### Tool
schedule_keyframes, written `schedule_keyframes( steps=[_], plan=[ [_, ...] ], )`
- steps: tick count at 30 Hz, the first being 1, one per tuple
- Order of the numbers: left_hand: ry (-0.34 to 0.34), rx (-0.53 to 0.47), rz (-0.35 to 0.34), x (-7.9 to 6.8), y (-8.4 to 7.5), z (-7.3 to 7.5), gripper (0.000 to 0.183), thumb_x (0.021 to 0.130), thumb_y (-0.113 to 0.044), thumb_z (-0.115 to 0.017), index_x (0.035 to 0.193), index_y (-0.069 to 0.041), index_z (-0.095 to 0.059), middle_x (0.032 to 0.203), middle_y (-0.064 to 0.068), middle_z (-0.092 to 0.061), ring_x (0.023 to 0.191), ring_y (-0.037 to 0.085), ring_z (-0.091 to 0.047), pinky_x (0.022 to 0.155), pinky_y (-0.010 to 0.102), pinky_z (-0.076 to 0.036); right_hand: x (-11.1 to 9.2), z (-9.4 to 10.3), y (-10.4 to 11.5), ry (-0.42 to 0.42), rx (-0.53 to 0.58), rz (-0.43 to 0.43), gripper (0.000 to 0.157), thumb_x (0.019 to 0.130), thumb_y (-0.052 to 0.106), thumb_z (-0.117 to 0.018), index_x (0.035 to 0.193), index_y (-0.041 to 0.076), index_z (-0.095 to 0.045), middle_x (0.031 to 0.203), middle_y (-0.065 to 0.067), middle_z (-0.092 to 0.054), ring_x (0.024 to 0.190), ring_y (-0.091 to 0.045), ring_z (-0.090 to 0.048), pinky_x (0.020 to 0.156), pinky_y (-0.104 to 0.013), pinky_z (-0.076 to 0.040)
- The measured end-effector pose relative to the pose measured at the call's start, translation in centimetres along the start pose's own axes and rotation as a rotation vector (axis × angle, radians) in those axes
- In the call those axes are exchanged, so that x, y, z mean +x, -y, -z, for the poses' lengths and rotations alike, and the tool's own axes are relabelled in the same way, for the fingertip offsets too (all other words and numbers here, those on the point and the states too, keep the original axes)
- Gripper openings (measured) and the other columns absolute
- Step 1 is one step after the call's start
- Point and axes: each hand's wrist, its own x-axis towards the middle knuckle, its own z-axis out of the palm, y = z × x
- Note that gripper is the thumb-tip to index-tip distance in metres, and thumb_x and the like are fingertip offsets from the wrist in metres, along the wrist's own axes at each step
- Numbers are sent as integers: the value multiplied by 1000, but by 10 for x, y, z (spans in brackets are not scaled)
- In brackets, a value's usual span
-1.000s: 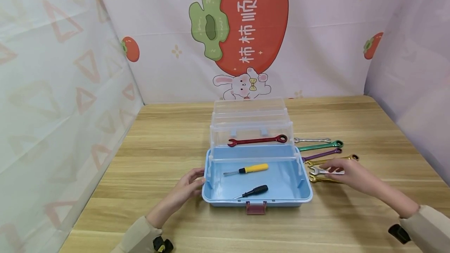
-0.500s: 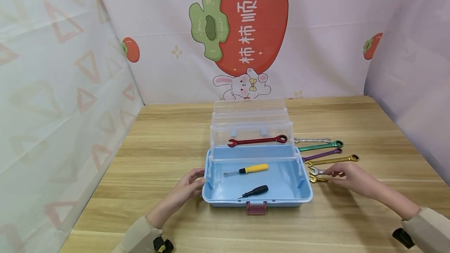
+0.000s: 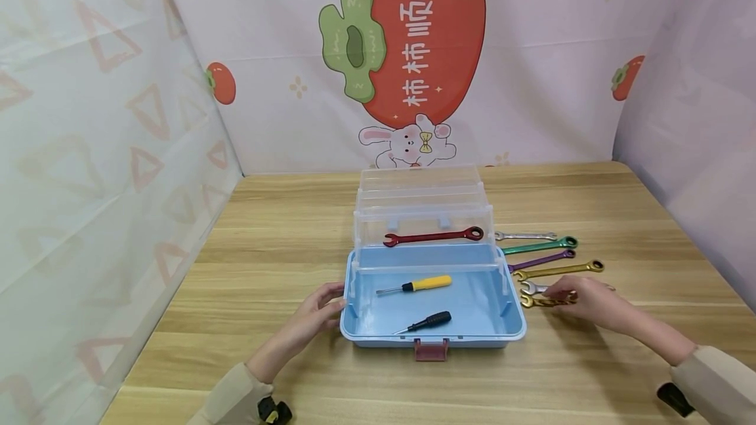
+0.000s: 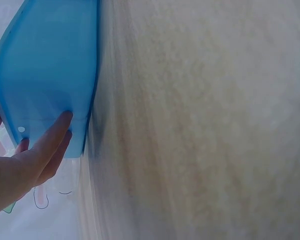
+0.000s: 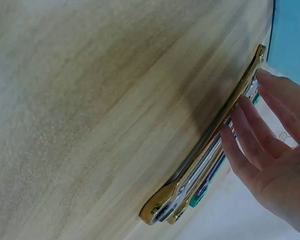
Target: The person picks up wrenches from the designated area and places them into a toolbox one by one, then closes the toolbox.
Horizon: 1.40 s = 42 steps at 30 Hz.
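A light blue toolbox stands with its lid folded back. My left hand rests against its left wall, and the left wrist view shows extended fingers on the outer side. To the right, my right hand is low over a silver wrench and the gold wrench in front of it. Its spread, slightly bent fingers touch the wrenches in the right wrist view; the hand hides part of the silver wrench. Inside the box lie a yellow-handled screwdriver and a black-handled screwdriver.
A red wrench lies in the clear tray at the back of the box. Beyond my right hand lie another gold wrench, a purple wrench, a green wrench and a small silver wrench. Printed cloth walls border the wooden table.
The silver wrench, held raised and tilted in my right hand a second ago, now lies beside the front gold wrench. The right hand has loosened and lowered slightly. My left hand keeps its place.
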Motion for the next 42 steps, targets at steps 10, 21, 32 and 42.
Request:
schedule_keyframes(
  steps=[10,21,32,42],
  plan=[
    [10,-8,3,1,0,0,54,90,-25,-51,132,2,-30,133,22,-34,115,29,-43,88,40,-44,4,-3,-1,35,-35,-25,18,69,4,-71,86,5,-67,82,3,-60,71,-3,-52,58,-22,-46],
    [11,-15,-1,0,2,0,53,90,-24,-50,131,3,-30,133,22,-35,114,28,-43,88,40,-44,5,-5,-2,45,-5,-72,13,70,-1,-69,82,2,-68,78,2,-61,68,-5,-52,55,-21,-45],
    [18,-5,3,-1,-1,0,54,90,-25,-50,132,2,-29,133,22,-34,115,29,-43,88,39,-44,6,-5,-4,53,82,-55,14,70,-5,-66,83,2,-66,75,2,-60,66,0,-48,54,-21,-43],
    [13,-7,4,-1,-1,0,54,90,-25,-50,132,2,-29,135,22,-33,117,30,-41,88,39,-44,7,-6,-4,99,116,-12,14,75,-6,-60,86,2,-58,75,3,-49,67,0,-40,54,-21,-38]
  ],
)
